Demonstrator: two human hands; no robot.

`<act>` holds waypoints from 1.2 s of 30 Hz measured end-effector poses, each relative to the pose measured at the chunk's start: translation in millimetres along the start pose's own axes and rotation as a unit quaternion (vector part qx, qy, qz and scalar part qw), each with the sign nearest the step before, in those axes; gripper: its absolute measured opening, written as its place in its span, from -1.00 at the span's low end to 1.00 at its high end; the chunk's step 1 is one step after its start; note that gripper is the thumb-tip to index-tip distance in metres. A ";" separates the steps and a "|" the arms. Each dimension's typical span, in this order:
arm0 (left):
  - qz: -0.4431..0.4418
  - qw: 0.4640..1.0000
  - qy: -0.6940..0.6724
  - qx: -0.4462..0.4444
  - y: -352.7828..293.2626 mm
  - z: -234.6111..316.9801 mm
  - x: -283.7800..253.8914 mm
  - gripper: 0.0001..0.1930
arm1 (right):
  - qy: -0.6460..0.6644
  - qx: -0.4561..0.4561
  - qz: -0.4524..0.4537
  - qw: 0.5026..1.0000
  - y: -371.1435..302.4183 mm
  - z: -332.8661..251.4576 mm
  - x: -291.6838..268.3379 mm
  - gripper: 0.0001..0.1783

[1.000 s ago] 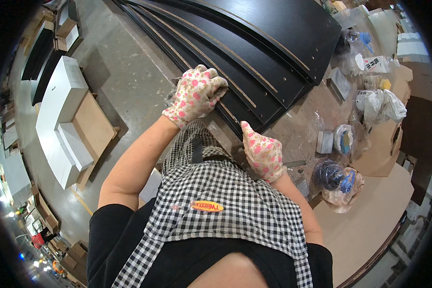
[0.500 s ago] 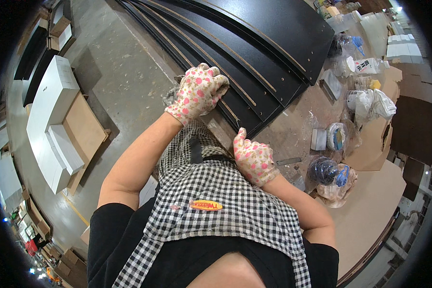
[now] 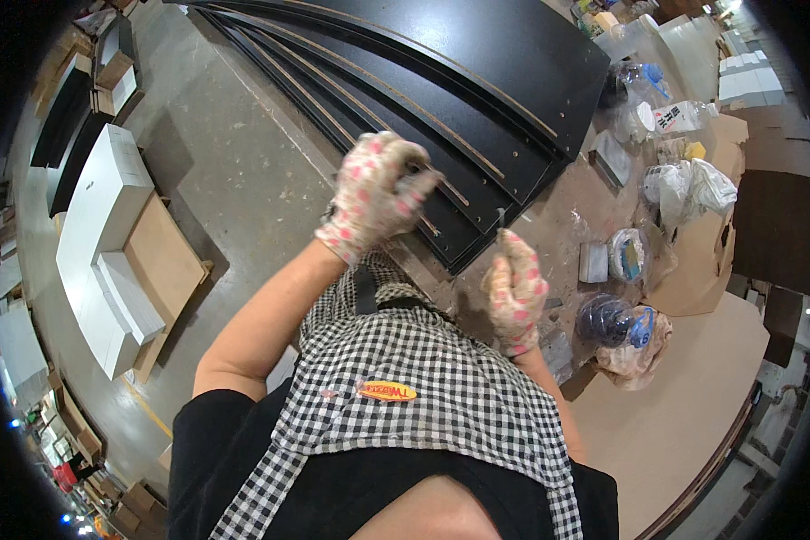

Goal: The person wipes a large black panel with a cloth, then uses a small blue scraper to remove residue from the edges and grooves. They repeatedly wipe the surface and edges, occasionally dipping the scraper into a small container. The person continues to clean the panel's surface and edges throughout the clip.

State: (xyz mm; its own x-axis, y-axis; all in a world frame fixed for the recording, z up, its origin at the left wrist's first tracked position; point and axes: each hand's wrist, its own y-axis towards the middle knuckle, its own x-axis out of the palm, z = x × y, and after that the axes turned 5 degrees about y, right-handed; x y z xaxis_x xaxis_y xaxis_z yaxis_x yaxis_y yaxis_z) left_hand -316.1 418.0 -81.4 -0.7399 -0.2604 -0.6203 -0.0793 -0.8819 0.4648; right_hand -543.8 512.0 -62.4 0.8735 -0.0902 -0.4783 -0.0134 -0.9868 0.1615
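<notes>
Both my hands wear white gloves with a pink flower print. My left hand (image 3: 373, 198) is curled above the near edge of the stacked black panels (image 3: 513, 99). A crumpled dark grey rag (image 3: 414, 166) shows between its thumb and fingers, mostly hidden by the glove. Off the panels' near corner, my right hand (image 3: 516, 292) pinches a thin, narrow metal blade (image 3: 501, 218) that points away from me. The panels lie fanned out in steps, with pale raw grooves along them and small holes at the right ends.
Clear plastic bottles (image 3: 684, 117), a grey block (image 3: 593, 263), a tape roll (image 3: 627, 254) and a blue-handled jug (image 3: 616, 322) crowd the worktop's right side. Brown board (image 3: 675, 396) lies nearer me. White curved panels (image 3: 103, 252) stand on the floor at left.
My left hand has lifted slightly and its fingers have loosened. The right hand has left the panel corner, moving right, and now holds the blade upright. The view has shifted a little.
</notes>
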 end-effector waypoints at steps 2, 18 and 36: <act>-0.053 0.997 -0.011 0.063 -7.5 24.2 14.1 -0.73 | 0.094 0.050 0.030 0.994 -1.8 -0.1 -5.4 -0.62; -0.278 0.934 0.089 0.208 -15.1 -18.6 -31.4 -0.63 | 0.203 0.146 -0.038 0.967 -25.8 7.2 -6.1 -0.68; -0.258 0.930 0.168 0.200 -3.9 -20.0 -30.4 -0.64 | -0.008 -0.105 -0.153 0.983 -29.5 22.2 6.6 -0.74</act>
State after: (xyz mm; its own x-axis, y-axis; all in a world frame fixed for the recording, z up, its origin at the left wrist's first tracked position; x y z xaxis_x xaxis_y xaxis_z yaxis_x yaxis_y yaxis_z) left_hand -280.0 421.5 -77.0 -0.2894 -0.0112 -0.9571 -0.6575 -0.7244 0.2073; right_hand -548.5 537.5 -89.4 0.8139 0.2019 -0.5448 0.3497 -0.9190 0.1819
